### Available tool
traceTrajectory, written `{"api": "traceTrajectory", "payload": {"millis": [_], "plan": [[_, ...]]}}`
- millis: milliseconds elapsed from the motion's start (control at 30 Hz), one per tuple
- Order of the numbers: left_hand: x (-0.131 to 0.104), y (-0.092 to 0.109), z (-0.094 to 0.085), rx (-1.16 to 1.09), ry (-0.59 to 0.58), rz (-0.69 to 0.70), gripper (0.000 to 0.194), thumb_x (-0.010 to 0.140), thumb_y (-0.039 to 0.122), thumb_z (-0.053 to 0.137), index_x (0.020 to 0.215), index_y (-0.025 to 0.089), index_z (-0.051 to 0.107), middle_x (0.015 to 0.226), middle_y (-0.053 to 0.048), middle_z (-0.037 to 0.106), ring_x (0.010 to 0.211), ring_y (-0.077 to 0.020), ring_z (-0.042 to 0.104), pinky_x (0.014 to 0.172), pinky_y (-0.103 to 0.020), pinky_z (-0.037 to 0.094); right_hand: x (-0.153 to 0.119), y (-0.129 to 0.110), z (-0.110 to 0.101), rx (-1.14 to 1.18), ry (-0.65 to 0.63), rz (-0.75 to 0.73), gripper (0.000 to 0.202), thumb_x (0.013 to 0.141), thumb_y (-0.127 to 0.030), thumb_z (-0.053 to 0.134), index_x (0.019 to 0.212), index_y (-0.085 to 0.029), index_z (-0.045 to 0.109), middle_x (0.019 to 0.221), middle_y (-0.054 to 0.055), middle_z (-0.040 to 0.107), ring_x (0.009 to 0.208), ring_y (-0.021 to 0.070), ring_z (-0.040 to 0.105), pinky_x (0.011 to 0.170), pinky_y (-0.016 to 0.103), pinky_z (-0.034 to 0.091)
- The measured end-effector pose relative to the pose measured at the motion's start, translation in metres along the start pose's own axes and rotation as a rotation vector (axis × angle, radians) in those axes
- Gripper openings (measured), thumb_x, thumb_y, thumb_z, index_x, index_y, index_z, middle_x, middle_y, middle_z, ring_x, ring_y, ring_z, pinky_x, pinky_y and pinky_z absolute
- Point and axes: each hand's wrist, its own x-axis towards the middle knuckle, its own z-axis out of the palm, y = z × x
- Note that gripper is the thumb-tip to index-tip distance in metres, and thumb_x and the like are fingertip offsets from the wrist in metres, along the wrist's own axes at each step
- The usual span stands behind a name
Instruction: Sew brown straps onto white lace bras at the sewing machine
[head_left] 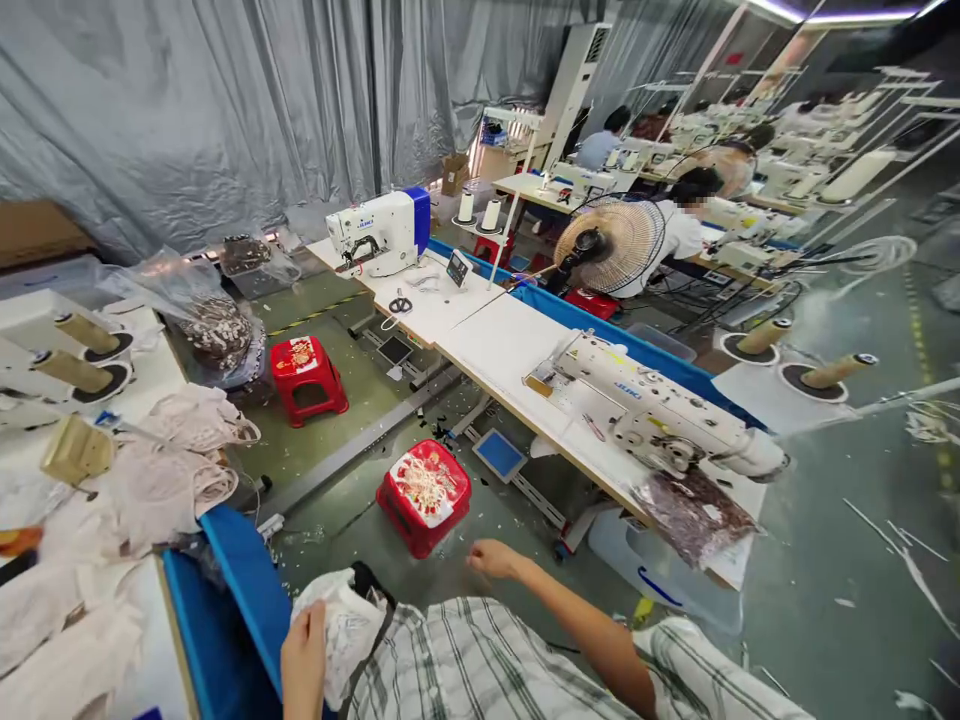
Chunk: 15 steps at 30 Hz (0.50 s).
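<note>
I'm looking into a sewing hall, a silver curtain (pixel 225 120) hanging across the back, a co-worker in a white top (pixel 679 235) seated off to the right. A long white desk (pixel 487 325) cuts diagonally through the middle, and at the left edge a second desk (pixel 146 665) is heaped with pale fabric pieces (pixel 150 480). Plenty lie loose there, so I'd call that side well short of finished. Over on the long desk, the near sewing machine (pixel 637 385) has a brown patterned piece (pixel 690 515) lying beside it; the far sewing machine (pixel 386 230) stands beyond. Down on the floor I've got a farther red stool (pixel 307 395) and a nearer red stool (pixel 424 540).

Now the item that counts: a white bundle (pixel 341 620), crumpled, low at the person's left side, by the second desk but not laid on it, nor under either machine. So it's picked up, not yet set down; what's inside I can't make out. The left hand (pixel 306 640) grips it at the edge. And the right hand (pixel 491 560)? Out front, apart from the nearer stool, fingers curled, nothing visible in it; whether it's fully clenched, I cannot tell. Smallest of all: pale strips (pixel 420 485) tangled on that stool's seat.
</note>
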Motion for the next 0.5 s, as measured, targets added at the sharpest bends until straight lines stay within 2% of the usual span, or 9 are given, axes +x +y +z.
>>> {"api": "traceTrajectory", "payload": {"millis": [133, 267, 367, 500], "plan": [[0.083, 0.047, -0.029, 0.073, -0.063, 0.016, 0.059, 0.070, 0.068, 0.053, 0.094, 0.017, 0.073, 0.110, -0.014, 0.075, 0.115, -0.0389, 0.063, 0.097, -0.047, 0.049, 0.012, -0.036, 0.009, 0.109, 0.042, 0.113, 0.023, 0.093, -0.032, 0.066, 0.076, -0.016, 0.062, 0.078, -0.002, 0.063, 0.073, 0.0119, 0.061, 0.071, 0.027, 0.053], [0.152, 0.081, -0.042, 0.135, -0.081, 0.044, 0.056, 0.077, 0.066, 0.050, 0.093, 0.017, 0.072, 0.108, -0.014, 0.075, 0.113, -0.0388, 0.063, 0.093, -0.045, 0.049, 0.043, -0.065, 0.004, 0.193, 0.088, 0.187, 0.020, 0.095, -0.031, 0.064, 0.082, -0.015, 0.064, 0.083, 0.000, 0.066, 0.075, 0.0117, 0.062, 0.071, 0.027, 0.055], [0.200, 0.104, -0.043, 0.169, -0.085, 0.064, 0.055, 0.079, 0.067, 0.050, 0.092, 0.017, 0.071, 0.103, -0.013, 0.076, 0.105, -0.0373, 0.066, 0.087, -0.043, 0.051, 0.087, -0.085, -0.003, 0.231, 0.120, 0.222, 0.019, 0.096, -0.032, 0.062, 0.086, -0.016, 0.065, 0.087, 0.001, 0.067, 0.078, 0.0124, 0.063, 0.073, 0.028, 0.056], [0.274, 0.147, -0.032, 0.216, -0.074, 0.094, 0.057, 0.078, 0.068, 0.050, 0.089, 0.017, 0.071, 0.095, -0.012, 0.076, 0.096, -0.0354, 0.068, 0.079, -0.041, 0.053, 0.167, -0.118, -0.024, 0.313, 0.150, 0.221, 0.020, 0.097, -0.034, 0.061, 0.090, -0.016, 0.066, 0.091, 0.002, 0.067, 0.081, 0.0134, 0.064, 0.075, 0.029, 0.056]]}}
